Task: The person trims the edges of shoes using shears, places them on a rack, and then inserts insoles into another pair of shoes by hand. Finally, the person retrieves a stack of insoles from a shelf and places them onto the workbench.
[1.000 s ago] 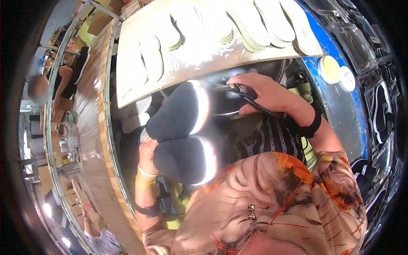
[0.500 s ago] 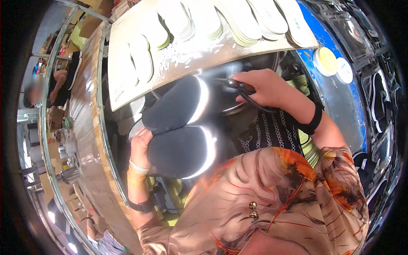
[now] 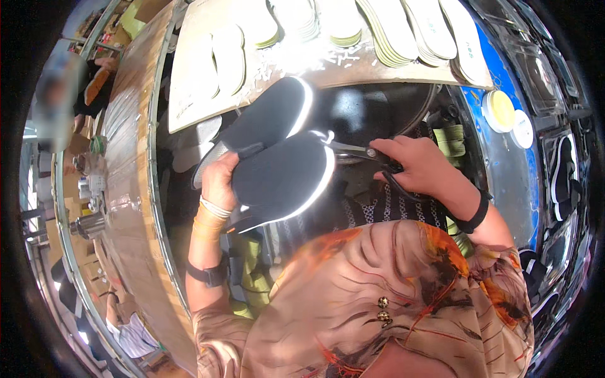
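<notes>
My left hand [image 3: 220, 183] grips a pair of black shoes with white sole edges, its fingers closed round their heel ends. The farther shoe [image 3: 268, 113] lies partly behind the nearer shoe [image 3: 283, 176]. In my right hand [image 3: 422, 165] is a pair of scissors [image 3: 378, 155] with dark handles. Their blades reach left to the toe of the nearer shoe, where a small white curl of trim [image 3: 326, 135] sticks up from the sole edge. Glare and the trim make it hard to see how far apart the blade tips are.
Beyond the shoes, a pale board [image 3: 189, 94] carries several stacks of insoles [image 3: 391, 38] and scattered white scraps [image 3: 283, 66]. At right, a yellow-topped round tub [image 3: 498, 111] and a white lid [image 3: 522, 129] sit on a blue table [image 3: 513, 183]. Other people work at left.
The scissors have come down and nearer, their blades now at the nearer shoe's toe. The shoes have shifted slightly up and right, and the white curl now shows there.
</notes>
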Available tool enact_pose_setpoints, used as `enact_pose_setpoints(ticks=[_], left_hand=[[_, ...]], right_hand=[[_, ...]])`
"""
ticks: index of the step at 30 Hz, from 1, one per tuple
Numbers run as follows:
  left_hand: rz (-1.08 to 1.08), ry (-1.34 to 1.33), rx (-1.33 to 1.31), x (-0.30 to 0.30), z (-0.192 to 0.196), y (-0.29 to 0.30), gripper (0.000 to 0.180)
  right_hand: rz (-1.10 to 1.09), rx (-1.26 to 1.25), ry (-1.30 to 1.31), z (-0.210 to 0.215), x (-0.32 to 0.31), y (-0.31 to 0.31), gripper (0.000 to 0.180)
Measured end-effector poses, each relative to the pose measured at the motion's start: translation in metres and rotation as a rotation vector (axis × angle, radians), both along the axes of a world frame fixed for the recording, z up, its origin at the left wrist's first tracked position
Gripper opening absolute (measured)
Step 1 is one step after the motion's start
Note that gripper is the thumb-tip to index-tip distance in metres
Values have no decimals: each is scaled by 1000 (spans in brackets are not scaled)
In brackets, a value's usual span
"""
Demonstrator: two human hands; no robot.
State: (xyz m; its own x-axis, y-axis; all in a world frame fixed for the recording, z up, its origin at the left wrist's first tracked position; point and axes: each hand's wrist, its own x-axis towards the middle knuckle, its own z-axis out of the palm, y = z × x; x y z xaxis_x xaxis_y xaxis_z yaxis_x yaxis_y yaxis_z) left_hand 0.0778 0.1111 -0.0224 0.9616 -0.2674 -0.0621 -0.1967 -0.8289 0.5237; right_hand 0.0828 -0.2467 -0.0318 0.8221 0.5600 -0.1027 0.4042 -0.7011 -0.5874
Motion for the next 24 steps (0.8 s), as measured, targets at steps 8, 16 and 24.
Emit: enact_pose_setpoints(ticks=[8,16,24], left_hand=[[627,493,-1611,-20,-14,-18,37],[591,407,-1584,-25,-52,-53,36],[587,344,-1509,-18,-79,-42,35]], right_hand=[[-1030,509,430,-34,-29,-75,32],[-1323,-538,-174,-101,-146,-290,43],[-1256,-811,111,-57,-119,-261,45]])
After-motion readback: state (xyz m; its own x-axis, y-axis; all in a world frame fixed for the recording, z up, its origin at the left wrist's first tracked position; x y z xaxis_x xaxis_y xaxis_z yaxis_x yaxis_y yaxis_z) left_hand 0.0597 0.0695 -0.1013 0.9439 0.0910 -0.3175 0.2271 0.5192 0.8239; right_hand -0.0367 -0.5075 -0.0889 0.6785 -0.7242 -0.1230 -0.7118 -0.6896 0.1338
